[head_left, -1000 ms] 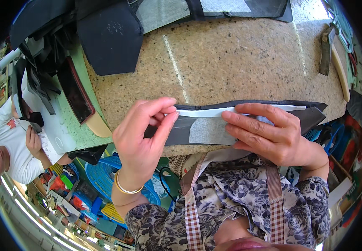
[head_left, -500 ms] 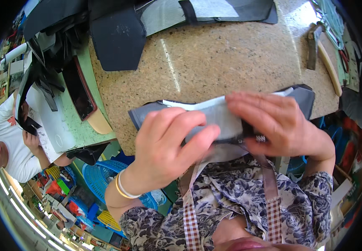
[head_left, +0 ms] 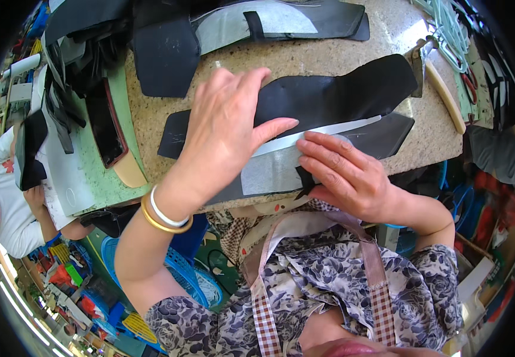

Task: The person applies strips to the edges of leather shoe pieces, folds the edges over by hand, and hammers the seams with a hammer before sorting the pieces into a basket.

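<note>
A black sheet-material piece [head_left: 341, 89] lies spread out at the table's near edge, its far flap reaching back over the stone top. Along its middle runs a white strip [head_left: 352, 124], with a pale grey backing patch [head_left: 263, 177] on the nearer part. My left hand [head_left: 219, 128] is over the left side of the piece, thumb and fingers apart; its fingertips are at the far flap's edge. Stretched fingers of my right hand [head_left: 349, 175] rest on the nearer part beside the strip, next to a short black tab [head_left: 305, 178].
More black and grey pieces [head_left: 165, 53] lie at the far left. A hammer [head_left: 445, 98] and pale blue cords [head_left: 448, 30] are at the far right. To the left are a dark phone [head_left: 106, 122], blue baskets [head_left: 180, 279] below and a co-worker in a white shirt [head_left: 16, 220].
The piece, narrow and gathered under both hands before, now lies spread with its black flap on the far side. My left hand moved farther away; my right hand shifted left and nearer.
</note>
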{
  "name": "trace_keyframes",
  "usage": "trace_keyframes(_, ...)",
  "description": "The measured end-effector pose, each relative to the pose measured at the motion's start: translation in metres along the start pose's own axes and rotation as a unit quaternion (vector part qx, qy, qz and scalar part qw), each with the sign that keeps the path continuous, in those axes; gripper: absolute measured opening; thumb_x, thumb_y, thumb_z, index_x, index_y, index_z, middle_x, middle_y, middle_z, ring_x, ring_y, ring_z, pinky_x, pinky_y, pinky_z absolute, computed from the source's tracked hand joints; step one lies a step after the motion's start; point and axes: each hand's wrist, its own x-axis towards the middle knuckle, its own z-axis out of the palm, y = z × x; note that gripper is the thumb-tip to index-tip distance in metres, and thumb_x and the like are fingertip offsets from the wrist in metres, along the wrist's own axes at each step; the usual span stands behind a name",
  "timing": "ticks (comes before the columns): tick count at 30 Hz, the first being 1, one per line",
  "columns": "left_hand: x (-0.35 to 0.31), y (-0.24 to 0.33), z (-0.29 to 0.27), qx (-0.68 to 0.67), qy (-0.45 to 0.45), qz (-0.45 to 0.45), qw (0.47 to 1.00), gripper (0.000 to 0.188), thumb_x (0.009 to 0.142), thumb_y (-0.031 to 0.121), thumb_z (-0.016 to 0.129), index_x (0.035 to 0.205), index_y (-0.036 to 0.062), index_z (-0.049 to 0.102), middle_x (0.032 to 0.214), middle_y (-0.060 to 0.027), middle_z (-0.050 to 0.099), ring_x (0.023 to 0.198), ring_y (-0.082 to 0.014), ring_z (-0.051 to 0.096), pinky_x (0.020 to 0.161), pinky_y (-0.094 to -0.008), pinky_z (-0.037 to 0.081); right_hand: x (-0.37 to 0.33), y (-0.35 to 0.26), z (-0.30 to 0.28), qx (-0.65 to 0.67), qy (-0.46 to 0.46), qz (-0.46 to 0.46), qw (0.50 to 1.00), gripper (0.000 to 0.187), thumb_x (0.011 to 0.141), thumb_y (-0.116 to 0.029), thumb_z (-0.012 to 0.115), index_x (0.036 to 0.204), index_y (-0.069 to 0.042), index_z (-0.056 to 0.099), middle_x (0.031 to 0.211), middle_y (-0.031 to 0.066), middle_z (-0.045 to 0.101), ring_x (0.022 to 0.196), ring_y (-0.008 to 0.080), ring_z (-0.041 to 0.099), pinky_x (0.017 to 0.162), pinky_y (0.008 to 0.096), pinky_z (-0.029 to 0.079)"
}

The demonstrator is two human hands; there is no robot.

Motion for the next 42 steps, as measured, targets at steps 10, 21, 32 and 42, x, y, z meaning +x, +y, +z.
trace_keyframes(10, -0.073, 0.05, 0.023, 0.084, 0.04, 0.083, 0.992, 0.022, 0.074, 0.006, 0.069, 0.09, -0.006, 0.06, 0.106, -0.0186, 0.064, 0.09, -0.0294, 0.065, 0.072, -0.0338, 0.055, -0.005, -0.006, -0.002, -0.038, -0.009, 0.029, 0.999, 0.027, 0.075, -0.011, 0.069, 0.096, 0.004, 0.064, 0.103, 0.0173, 0.067, 0.099, 0.031, 0.066, 0.084, 0.04, 0.055)
trace_keyframes(21, -0.055, 0.061, 0.023, 0.196, -0.067, 0.108, 0.972, 0.039, 0.084, 0.014, 0.056, 0.122, 0.0094, 0.064, 0.134, -0.0068, 0.057, 0.098, -0.0233, 0.055, 0.082, -0.0337, 0.05, -0.053, 0.037, -0.047, -0.085, -0.033, 0.057, 0.994, 0.027, 0.062, -0.005, 0.071, 0.089, -0.003, 0.069, 0.094, 0.0104, 0.064, 0.088, 0.0319, 0.063, 0.074, 0.0427, 0.05)
trace_keyframes(32, -0.022, 0.072, 0.029, 0.044, -0.139, 0.179, 0.973, 0.011, 0.075, 0.01, 0.059, 0.074, 0.0047, 0.049, 0.136, -0.0163, 0.053, 0.116, -0.0229, 0.054, 0.092, -0.0336, 0.045, -0.054, 0.062, -0.063, -0.003, -0.088, 0.032, 0.996, 0.036, 0.069, -0.009, 0.07, 0.104, -0.001, 0.068, 0.118, 0.0145, 0.062, 0.113, 0.0343, 0.058, 0.1, 0.049, 0.045)
trace_keyframes(42, 0.005, 0.092, 0.045, 0.033, -0.131, 0.179, 0.974, 0.012, 0.068, 0.011, 0.061, 0.077, 0.0062, 0.054, 0.138, -0.0166, 0.05, 0.086, -0.019, 0.053, 0.063, -0.0271, 0.04, -0.044, 0.028, -0.078, -0.026, 0.04, 0.094, 0.994, 0.04, 0.083, -0.013, 0.066, 0.117, 0.006, 0.058, 0.125, 0.0208, 0.059, 0.117, 0.035, 0.058, 0.1, 0.0471, 0.044)
